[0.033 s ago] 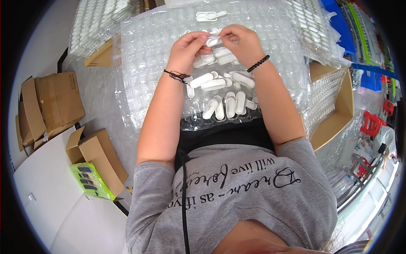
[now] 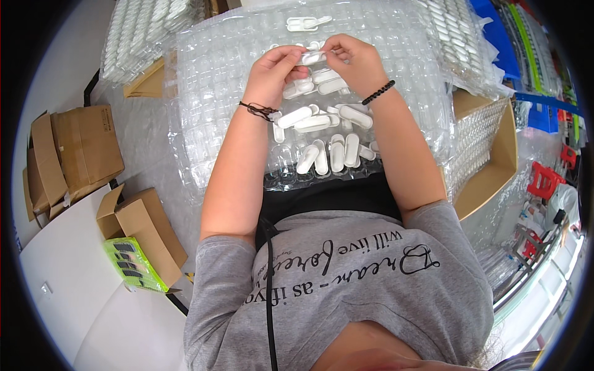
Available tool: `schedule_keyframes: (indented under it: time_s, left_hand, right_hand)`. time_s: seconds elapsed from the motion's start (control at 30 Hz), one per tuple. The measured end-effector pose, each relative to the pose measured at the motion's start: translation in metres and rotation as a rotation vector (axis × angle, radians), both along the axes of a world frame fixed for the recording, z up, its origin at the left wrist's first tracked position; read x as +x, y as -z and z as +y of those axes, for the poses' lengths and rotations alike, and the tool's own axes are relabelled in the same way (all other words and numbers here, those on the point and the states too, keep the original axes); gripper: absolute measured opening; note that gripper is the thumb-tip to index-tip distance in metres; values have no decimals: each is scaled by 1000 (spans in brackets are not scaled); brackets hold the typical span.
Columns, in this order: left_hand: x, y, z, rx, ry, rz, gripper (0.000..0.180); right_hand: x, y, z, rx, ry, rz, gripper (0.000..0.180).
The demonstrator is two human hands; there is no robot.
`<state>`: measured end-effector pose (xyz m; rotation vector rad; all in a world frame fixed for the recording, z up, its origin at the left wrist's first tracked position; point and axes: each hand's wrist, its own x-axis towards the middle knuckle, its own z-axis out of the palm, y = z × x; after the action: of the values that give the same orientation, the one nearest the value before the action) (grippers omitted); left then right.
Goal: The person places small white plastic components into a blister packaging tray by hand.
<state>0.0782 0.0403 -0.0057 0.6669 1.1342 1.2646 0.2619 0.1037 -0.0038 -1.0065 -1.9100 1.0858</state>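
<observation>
Both hands meet above the far middle of a sheet of clear moulded plastic trays. My left hand pinches one end of a small, thin, pale piece with thumb and fingers. At its other end, the fingers of my right hand close on the same piece; its exact kind is too small to make out. White oval plastic cases, several of them open, lie in loose rows below the hands. Another open white case rests beyond the fingertips. Those directly under my hands are partly hidden.
Stacked trays of white cases stand at the far left, more trays at the far right. An open cardboard box holding clear trays sits to the right. Brown cartons and another carton are on the left.
The fingers of my right hand have shifted very slightly around the pale piece, which lies a little differently between the hands. The cases on the trays have not moved.
</observation>
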Motion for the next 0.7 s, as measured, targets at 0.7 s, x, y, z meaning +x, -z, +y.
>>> schedule_keyframes:
  time_s: [0.7]
  left_hand:
    - [2,2,4,28,-64,22,25]
  right_hand:
    - [-5,0,0,-112,173,110,13]
